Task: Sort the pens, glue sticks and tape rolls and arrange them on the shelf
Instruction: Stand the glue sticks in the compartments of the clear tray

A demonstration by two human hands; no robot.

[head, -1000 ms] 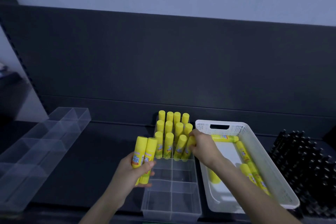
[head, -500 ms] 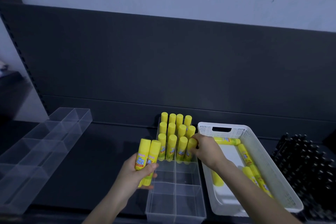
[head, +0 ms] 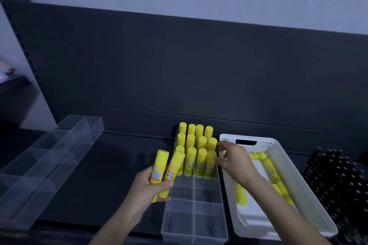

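Note:
My left hand (head: 148,187) grips two yellow glue sticks (head: 159,169) just left of a clear divided organizer (head: 194,223) on the dark shelf. Several yellow glue sticks (head: 196,145) stand upright in the organizer's far compartments; its near compartments hold nothing. My right hand (head: 235,160) hovers with spread, relaxed fingers right beside the front-right standing glue stick (head: 210,163), holding nothing. A white perforated basket (head: 310,203) to the right holds several more glue sticks (head: 272,171) lying flat.
A second clear divided organizer (head: 49,157) lies at the left of the shelf. Black pens (head: 338,181) stand packed at the far right. The shelf's dark back panel (head: 179,69) rises behind everything.
My right hand has let go of the front-right glue stick, which now stands in the organizer, and its fingers have opened. My left hand with its two sticks has shifted slightly right.

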